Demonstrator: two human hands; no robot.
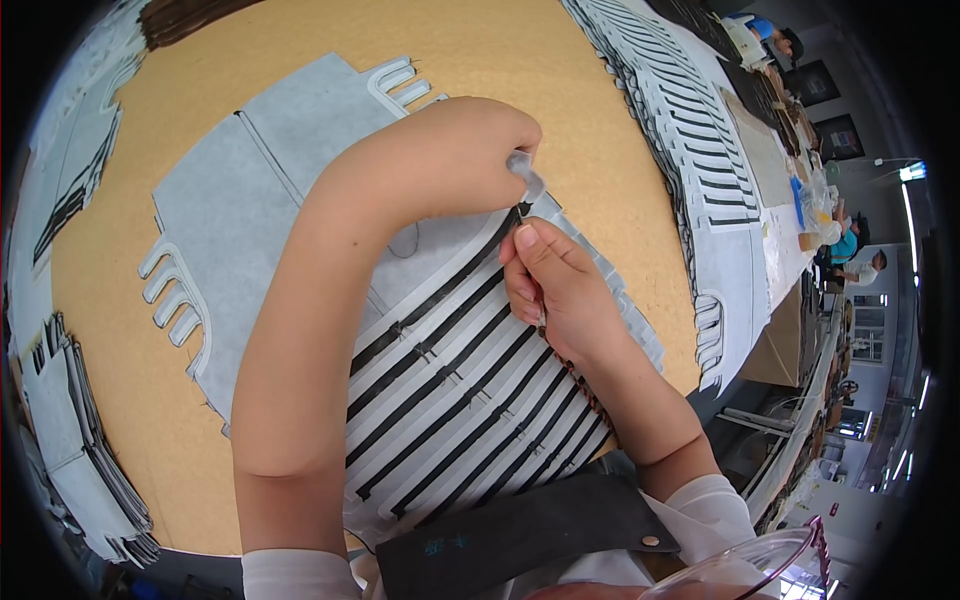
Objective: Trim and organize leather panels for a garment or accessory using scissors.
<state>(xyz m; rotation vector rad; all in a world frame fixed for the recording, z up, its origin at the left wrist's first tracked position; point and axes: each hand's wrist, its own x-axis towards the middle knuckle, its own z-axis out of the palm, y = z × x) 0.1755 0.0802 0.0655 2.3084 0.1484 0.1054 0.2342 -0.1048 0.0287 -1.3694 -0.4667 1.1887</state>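
Observation:
A large grey felt-like sheet (225,190) lies in front of me. Black strips (455,385) run side by side across its near right part. My left hand (500,150) is bent over the sheet's right edge, closed on a folded bit of grey fabric (527,178); most of its fingers are hidden behind the wrist. Just below it, my right hand (562,290) is closed round a thin tool (542,316), mostly covered by the fingers. The tool's narrow tip meets the end of a black strip. A patterned cord (580,378) trails along my right forearm.
The sheet rests on a tan tabletop (560,60). Stacks of similar grey pieces lie at the right (700,160) and at the near left (85,440). At the far right, several people and cluttered benches show. Eyeglasses (760,560) intrude at the lower right.

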